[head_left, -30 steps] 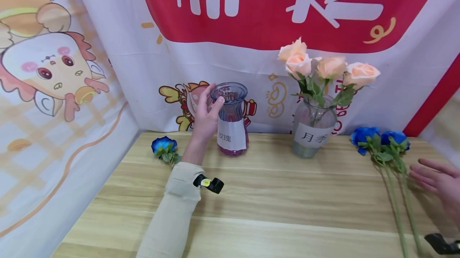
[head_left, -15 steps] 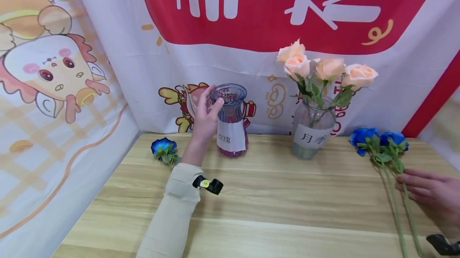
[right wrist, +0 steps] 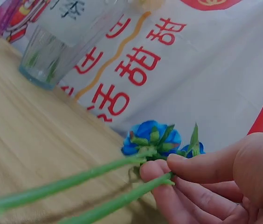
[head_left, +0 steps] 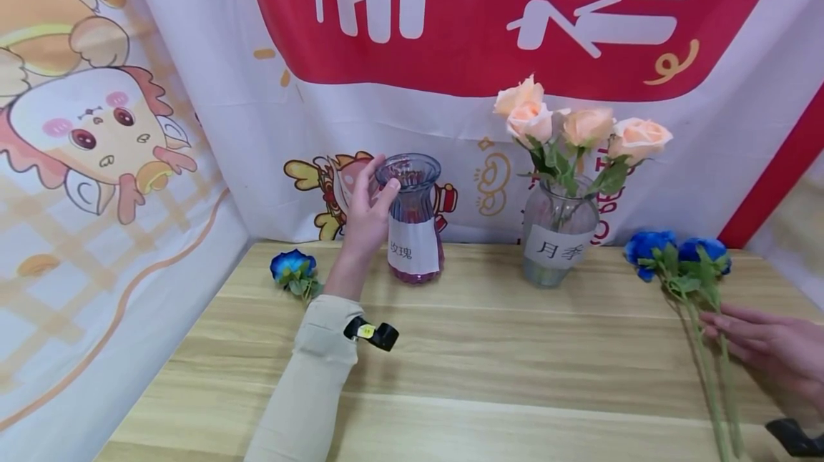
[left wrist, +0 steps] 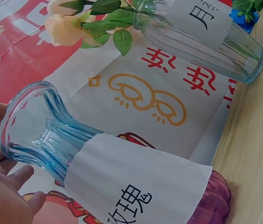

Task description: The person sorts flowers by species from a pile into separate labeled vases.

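Right hand (head_left: 769, 351) now pinching blue rose stems (head_left: 708, 369); left hand (head_left: 367, 215) gripping vase (head_left: 412, 219)

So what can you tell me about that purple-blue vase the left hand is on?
The vase looks like ribbed glass, bluish at its flared rim and neck, shading to purple-pink at its rounded base. A white paper label with dark characters wraps its middle. It stands upright at the back of the wooden table, by the printed backdrop, and no flowers stand in it. The left hand grips its neck, fingers curled just under the rim.
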### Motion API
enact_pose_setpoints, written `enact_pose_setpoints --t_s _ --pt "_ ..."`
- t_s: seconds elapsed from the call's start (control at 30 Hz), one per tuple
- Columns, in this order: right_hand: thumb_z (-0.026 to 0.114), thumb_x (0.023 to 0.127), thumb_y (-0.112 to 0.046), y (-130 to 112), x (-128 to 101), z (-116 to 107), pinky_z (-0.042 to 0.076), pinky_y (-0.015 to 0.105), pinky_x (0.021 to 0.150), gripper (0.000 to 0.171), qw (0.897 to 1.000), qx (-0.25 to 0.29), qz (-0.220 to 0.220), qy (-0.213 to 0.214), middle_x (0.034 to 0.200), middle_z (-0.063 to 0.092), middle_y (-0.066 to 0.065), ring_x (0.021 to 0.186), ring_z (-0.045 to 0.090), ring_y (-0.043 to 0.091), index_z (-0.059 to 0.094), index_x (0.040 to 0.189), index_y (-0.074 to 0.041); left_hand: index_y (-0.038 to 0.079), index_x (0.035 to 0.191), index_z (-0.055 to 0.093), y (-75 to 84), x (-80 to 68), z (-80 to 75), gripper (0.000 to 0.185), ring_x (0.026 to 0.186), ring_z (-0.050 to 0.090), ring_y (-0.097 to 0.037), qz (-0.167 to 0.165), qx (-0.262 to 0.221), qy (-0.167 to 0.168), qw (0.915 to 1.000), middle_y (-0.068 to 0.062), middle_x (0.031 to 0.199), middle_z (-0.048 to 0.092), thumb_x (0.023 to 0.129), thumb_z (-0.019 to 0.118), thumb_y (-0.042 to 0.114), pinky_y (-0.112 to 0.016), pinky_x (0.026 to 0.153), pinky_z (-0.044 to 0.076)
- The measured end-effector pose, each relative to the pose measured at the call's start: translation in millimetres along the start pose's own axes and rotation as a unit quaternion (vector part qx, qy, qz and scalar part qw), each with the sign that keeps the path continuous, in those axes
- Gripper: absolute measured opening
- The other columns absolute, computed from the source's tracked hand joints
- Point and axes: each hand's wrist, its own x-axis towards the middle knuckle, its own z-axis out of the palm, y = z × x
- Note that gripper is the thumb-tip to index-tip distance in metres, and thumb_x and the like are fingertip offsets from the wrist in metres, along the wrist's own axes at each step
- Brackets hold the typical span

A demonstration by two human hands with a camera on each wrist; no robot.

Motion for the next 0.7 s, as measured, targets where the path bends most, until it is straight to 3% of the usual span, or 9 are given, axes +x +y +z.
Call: enact_pose_setpoints --t_s 0.03,0.1,0.27,0.53,0.57,0.7 --pt "0.056 0.110 -0.014 0.2 -1.0 0.4 0.065 0.026 0.084 0.030 0.999 0.030 -0.010 -0.011 0.095 0.080 -0.018 0.092 0.078 0.007 0.072 0.129 -0.032 0.021 0.166 0.033 0.1 -0.1 0.1 0.060 0.156 0.040 -0.030 0.000 0.000 0.000 1.0000 -0.005 0.170 0.037 0.111 0.054 0.030 -0.054 0.129 0.035" --pt "0.055 0.110 -0.012 1.0 -2.2 1.9 0.065 0.026 0.083 0.038 0.996 0.076 -0.031 -0.034 0.097 0.082 -0.011 0.092 0.079 0.010 0.080 0.095 -0.036 0.022 0.166 0.034 0.2 -0.2 0.3 0.060 0.156 0.040 -0.030 0.000 0.000 0.001 1.0000 -0.004 0.171 0.037 0.111 0.055 0.030 -0.054 0.128 0.035" --pt "0.048 0.112 -0.010 -3.3 -4.4 10.8 0.065 0.025 0.082 0.042 0.991 0.108 -0.065 -0.051 0.100 0.083 -0.008 0.093 0.080 0.011 0.082 0.099 -0.032 0.022 0.166 0.034 -1.2 0.6 0.3 0.059 0.156 0.039 -0.029 -0.001 0.002 0.001 1.0000 -0.001 0.171 0.037 0.111 0.054 0.030 -0.054 0.129 0.035" --pt "0.057 0.109 -0.017 -16.8 -10.3 35.4 0.064 0.023 0.079 0.028 0.984 0.152 -0.091 -0.011 0.095 0.082 -0.008 0.089 0.079 0.008 0.078 0.096 -0.031 0.022 0.166 0.033 -2.4 0.8 0.1 0.059 0.155 0.041 -0.029 0.000 -0.001 -0.001 1.0000 -0.004 0.171 0.037 0.111 0.054 0.029 -0.054 0.128 0.036" --pt "0.057 0.109 -0.018 -19.1 -11.8 40.4 0.063 0.021 0.078 0.026 0.985 0.150 -0.090 -0.003 0.094 0.081 -0.010 0.088 0.078 0.006 0.076 0.113 -0.036 0.022 0.166 0.033 -2.2 0.7 0.3 0.059 0.155 0.041 -0.029 0.000 -0.001 -0.001 1.0000 -0.005 0.171 0.037 0.111 0.054 0.029 -0.054 0.128 0.036" --pt "0.059 0.108 -0.017 -25.1 -16.2 60.8 0.063 0.023 0.076 0.022 0.980 0.176 -0.091 0.018 0.094 0.081 -0.011 0.088 0.078 0.007 0.073 0.114 -0.034 0.021 0.166 0.033 -1.8 0.5 0.1 0.059 0.155 0.042 -0.029 0.001 -0.002 -0.001 1.0000 -0.007 0.170 0.038 0.111 0.054 0.028 -0.054 0.128 0.036"
